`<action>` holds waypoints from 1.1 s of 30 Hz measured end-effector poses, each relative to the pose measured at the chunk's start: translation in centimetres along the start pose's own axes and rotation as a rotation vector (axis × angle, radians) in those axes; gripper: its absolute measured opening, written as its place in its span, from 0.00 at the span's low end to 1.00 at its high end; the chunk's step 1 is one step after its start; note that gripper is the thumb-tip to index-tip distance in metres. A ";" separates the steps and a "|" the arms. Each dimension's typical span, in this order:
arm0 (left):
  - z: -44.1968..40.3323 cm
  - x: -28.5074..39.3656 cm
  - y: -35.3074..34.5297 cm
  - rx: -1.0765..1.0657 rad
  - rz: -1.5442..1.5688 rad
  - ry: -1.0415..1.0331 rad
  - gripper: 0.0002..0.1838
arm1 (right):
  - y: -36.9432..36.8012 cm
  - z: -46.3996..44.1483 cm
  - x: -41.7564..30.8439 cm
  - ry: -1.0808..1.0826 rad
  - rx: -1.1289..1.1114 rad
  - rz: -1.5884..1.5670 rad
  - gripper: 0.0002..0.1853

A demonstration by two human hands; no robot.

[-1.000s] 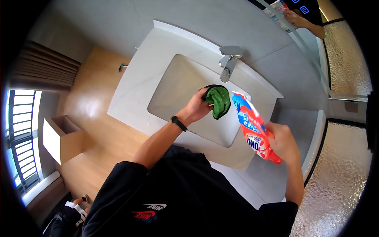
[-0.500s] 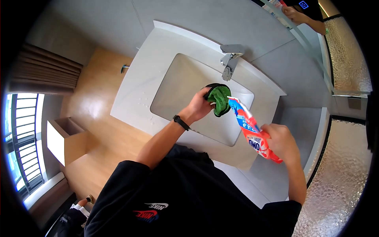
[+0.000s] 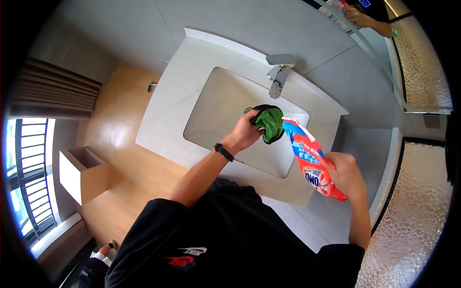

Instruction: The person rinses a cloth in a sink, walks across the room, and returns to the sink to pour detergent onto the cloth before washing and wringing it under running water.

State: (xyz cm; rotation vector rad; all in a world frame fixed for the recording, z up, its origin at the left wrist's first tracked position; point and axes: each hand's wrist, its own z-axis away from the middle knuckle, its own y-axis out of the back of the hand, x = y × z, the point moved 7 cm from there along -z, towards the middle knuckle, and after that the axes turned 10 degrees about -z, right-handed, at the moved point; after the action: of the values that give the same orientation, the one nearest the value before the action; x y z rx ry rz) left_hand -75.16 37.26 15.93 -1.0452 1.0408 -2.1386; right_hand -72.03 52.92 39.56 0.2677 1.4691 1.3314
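Over the sink basin (image 3: 204, 117), my left hand (image 3: 246, 132) grips a crumpled green cloth with black edging (image 3: 271, 125). Small pale specks dot its green surface. Closed round the lower part of a red and blue OMO detergent bag (image 3: 309, 158) is my right hand (image 3: 346, 175). The bag is tilted, its narrow upper end close beside the cloth's right edge. I cannot make out whether anything is coming out of it.
A chrome faucet (image 3: 277, 74) rises behind the basin, on a pale countertop (image 3: 168, 103) with water drops. A mirror at the upper right reflects a hand and bag. To the left stand an open box (image 3: 84, 175) and a person (image 3: 96, 264).
The view has shifted a little. My left hand with the cloth and my right hand with the bag have both moved slightly rightward; both grips are unchanged.
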 end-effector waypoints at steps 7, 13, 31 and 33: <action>-0.6 -0.5 0.2 -0.054 -0.026 0.010 0.18 | 0.3 0.1 0.5 -0.043 0.007 -0.056 0.07; -0.4 -0.6 0.2 -0.021 -0.014 -0.001 0.17 | -0.1 0.2 1.8 -0.051 -0.012 -0.083 0.08; 0.6 0.1 1.0 -0.025 0.137 0.003 0.19 | -0.4 4.0 6.2 -0.149 0.308 -0.146 0.11; 0.8 0.4 0.8 -0.072 0.169 -0.024 0.20 | -0.7 4.1 7.5 -0.127 0.398 -0.124 0.11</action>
State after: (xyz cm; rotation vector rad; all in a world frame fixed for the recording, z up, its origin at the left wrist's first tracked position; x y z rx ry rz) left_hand -74.65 36.18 15.80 -0.9769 1.1598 -1.9619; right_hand -71.38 60.57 35.83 0.4999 1.6068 0.9002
